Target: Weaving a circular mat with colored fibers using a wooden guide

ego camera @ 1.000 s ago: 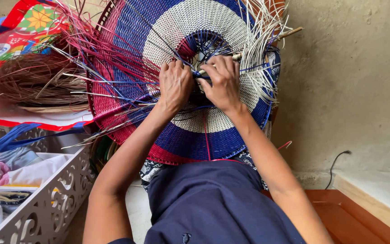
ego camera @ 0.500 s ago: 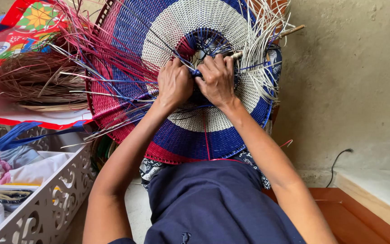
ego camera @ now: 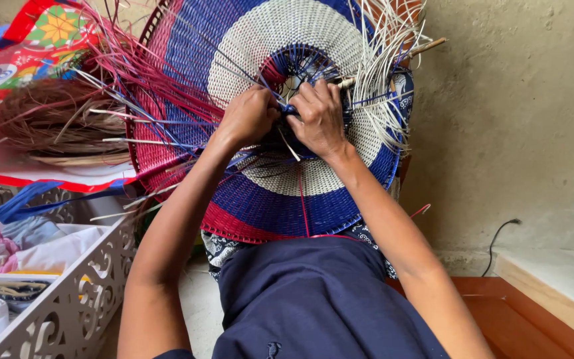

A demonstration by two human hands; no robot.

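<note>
The round woven basket panel (ego camera: 267, 133), propped upright against the lap, faces the weaver. Both hands meet near centre: left hand (ego camera: 250, 116) and right hand (ego camera: 320, 119) pinch one blue strand (ego camera: 289, 108), keeping it taut; loose strands fan toward ten o'clock.

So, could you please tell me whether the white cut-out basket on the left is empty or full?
Full: folded cloths fill the white basket nearly to its rim.

White openwork basket (ego camera: 68, 312) of folded cloths (ego camera: 31, 242), colourful bag (ego camera: 31, 40), black cable (ego camera: 499, 236)
</note>
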